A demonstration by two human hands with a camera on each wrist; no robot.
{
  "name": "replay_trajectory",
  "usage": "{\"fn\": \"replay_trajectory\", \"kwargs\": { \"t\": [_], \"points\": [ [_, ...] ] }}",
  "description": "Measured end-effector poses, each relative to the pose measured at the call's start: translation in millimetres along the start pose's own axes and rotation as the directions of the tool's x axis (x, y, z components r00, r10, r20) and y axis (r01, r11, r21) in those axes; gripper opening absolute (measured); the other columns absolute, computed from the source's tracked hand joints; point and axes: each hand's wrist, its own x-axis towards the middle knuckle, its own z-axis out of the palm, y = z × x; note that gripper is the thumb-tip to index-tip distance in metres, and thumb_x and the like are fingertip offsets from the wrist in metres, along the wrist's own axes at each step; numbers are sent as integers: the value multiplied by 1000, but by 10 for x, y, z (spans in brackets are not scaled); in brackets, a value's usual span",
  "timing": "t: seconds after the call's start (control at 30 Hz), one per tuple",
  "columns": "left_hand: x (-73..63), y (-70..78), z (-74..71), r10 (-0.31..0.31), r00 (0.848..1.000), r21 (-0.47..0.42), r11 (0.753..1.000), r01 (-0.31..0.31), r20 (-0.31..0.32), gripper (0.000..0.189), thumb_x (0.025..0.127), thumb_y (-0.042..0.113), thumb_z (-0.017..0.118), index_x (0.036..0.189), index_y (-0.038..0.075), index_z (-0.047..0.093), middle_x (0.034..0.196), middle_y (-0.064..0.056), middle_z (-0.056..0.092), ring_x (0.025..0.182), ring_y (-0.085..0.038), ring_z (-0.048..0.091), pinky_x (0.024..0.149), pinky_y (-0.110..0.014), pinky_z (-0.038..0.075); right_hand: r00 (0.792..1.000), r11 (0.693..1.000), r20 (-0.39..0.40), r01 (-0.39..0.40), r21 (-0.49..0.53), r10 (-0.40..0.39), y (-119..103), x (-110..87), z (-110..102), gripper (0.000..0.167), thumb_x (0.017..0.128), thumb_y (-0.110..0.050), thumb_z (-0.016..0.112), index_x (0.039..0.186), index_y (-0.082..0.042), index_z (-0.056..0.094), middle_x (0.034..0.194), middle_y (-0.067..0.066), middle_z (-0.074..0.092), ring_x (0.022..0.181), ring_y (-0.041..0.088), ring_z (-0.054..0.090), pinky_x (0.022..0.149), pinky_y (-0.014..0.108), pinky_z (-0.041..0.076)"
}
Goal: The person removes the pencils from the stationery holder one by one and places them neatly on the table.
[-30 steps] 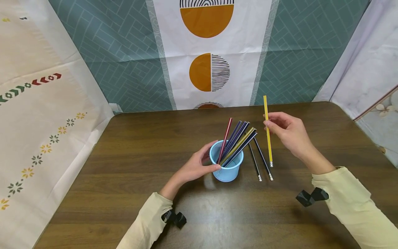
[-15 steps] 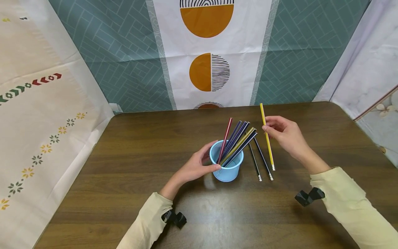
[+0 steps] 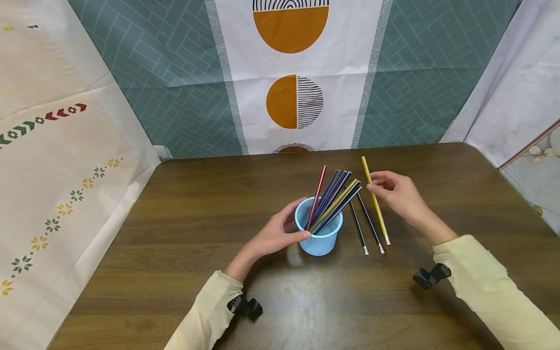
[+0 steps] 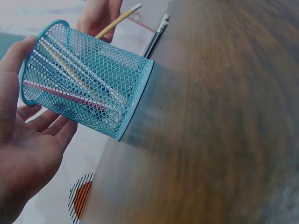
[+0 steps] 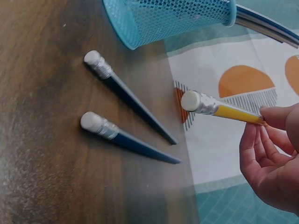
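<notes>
A light blue mesh pencil cup [image 3: 318, 245] stands on the table, holding a red pencil [image 3: 317, 197] and several dark and gold ones that lean right. My left hand [image 3: 275, 234] grips the cup from its left side, thumb at the near rim and fingers behind. To the right of the cup, my right hand [image 3: 400, 197] pinches a yellow pencil [image 3: 379, 217] between thumb and fingertips. In the right wrist view its white eraser [image 5: 190, 101] points down toward the table. Two dark pencils, a black one [image 3: 358, 228] and a navy one [image 3: 371, 223], lie between the cup and the yellow pencil.
The brown wooden table [image 3: 175, 253] ends at a patterned fabric backdrop [image 3: 183, 97]. A cream embroidered cloth [image 3: 65, 194] hangs on the left and a pale one [image 3: 520, 97] on the right. Each wrist carries a small black camera mount.
My right hand has come lower and slightly left with the yellow pencil, whose top now tilts further left. My left hand and the cup have stayed still.
</notes>
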Motion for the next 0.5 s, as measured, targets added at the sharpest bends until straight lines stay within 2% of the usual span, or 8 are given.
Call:
{"fn": "replay_trajectory", "kwargs": {
  "t": [0.27,0.5],
  "points": [
    [0,-3,-1,2,1000,5,1000,-2,-2,77,88,14,73,151,8,29,146,-12,41,130,-25,45,105,-36,38,997,998,46,-57,-36,59,102,14,18,34,94,-10,64,120,11,57,95,18,61,67,12,56,60,26,53],
    [0,-16,-1,2,1000,3,1000,-2,-2,77,88,14,73,151,7,29,146,-13,41,130,-25,44,105,-36,38,992,993,62,-102,-62,106,192,20,22,34,94,-9,64,119,12,57,95,20,62,69,17,57,62,28,55]
  ]
}}
